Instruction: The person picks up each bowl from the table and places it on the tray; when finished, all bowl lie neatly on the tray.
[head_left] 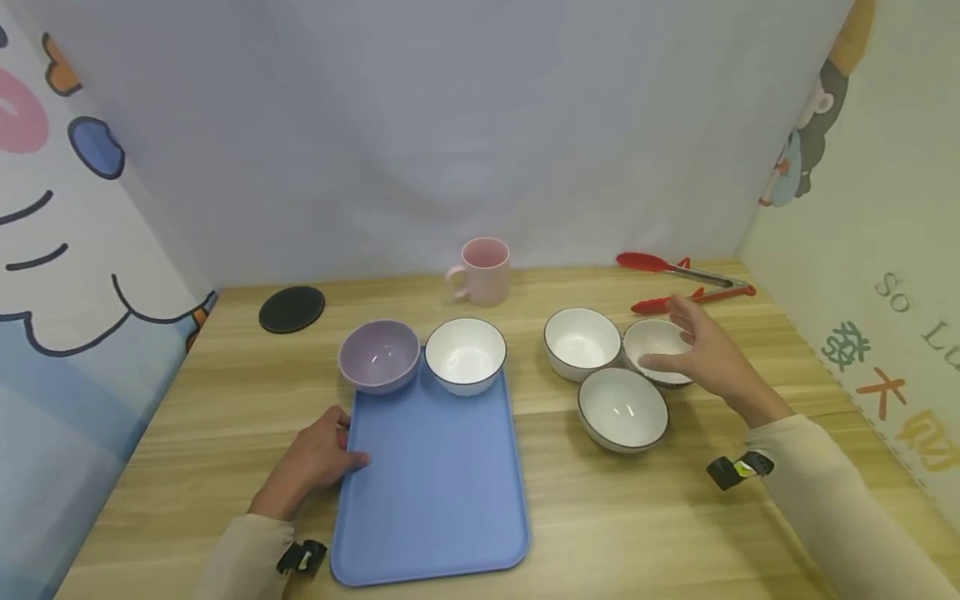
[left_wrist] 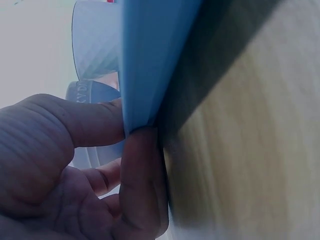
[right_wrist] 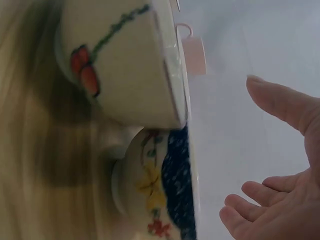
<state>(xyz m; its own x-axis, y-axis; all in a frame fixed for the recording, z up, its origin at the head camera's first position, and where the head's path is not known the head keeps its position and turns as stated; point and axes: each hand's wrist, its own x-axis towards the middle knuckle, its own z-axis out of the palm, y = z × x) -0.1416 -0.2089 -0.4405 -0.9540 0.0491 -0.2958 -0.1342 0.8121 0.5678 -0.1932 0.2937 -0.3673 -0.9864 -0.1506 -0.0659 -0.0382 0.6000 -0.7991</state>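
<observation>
My left hand (head_left: 318, 454) pinches the left edge of a blue tray (head_left: 435, 500), thumb on top and a finger beneath, as the left wrist view shows. A purple bowl (head_left: 379, 357) and a white bowl (head_left: 466, 357) stand at the tray's far end. My right hand (head_left: 701, 350), thumb and fingers spread, hovers at the right white bowl (head_left: 652, 342), apart from it in the right wrist view. That bowl has a blue band and painted flowers (right_wrist: 152, 185) outside. Beside it stand another white bowl (head_left: 582, 340) and a nearer white bowl (head_left: 622, 410).
A pink mug (head_left: 486, 273) stands at the back, near the wall. Red-tipped tongs (head_left: 705, 283) lie behind the right bowls. A black round coaster (head_left: 292, 309) lies at the back left. Walls border the table on the left, back and right.
</observation>
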